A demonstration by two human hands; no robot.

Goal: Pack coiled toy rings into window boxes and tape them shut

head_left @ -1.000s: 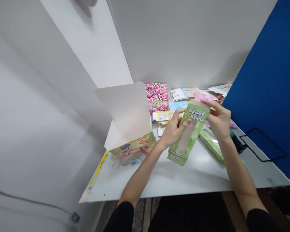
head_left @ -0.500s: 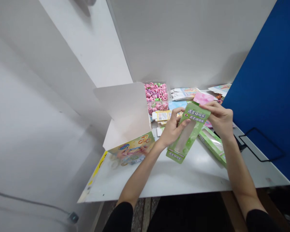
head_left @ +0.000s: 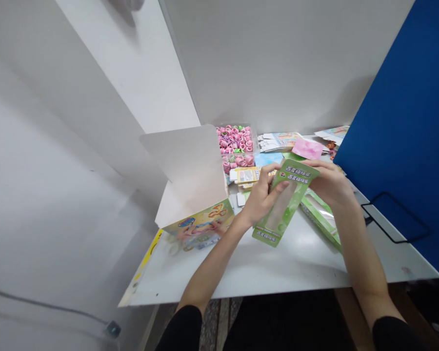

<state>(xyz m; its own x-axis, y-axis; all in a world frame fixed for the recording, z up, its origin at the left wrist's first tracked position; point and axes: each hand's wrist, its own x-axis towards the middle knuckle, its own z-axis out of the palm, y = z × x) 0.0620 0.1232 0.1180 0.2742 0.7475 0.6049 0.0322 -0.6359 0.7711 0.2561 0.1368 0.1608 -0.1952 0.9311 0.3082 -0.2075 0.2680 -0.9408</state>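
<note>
A green cardboard window box (head_left: pixel 283 200) is tilted in front of me above the table, its clear window and white lettering facing me. My left hand (head_left: pixel 261 195) grips its left side, thumb across the front face and fingers behind. At the box's upper right end, my right hand (head_left: pixel 331 183) is bent around the top edge, its fingertips partly hidden behind the panel. Another green window box (head_left: pixel 322 217) lies on the table beneath my right wrist. Past the hands lie a pink card (head_left: pixel 308 148) and a blue card (head_left: pixel 269 159).
An open printed display carton (head_left: pixel 201 226), lid raised, stands on the white table (head_left: pixel 241 278) at left. Clear bins of pink rings (head_left: pixel 236 141) sit behind it. Flat printed boxes (head_left: pixel 281 141) and yellow cartons (head_left: pixel 247 174) lie nearby. A black wire frame (head_left: pixel 395 241) juts out by the blue panel (head_left: pixel 406 122).
My right hand has turned and moved its fingers behind the top end of the green box, where before they pinched its upper edge. My left hand stays on the box.
</note>
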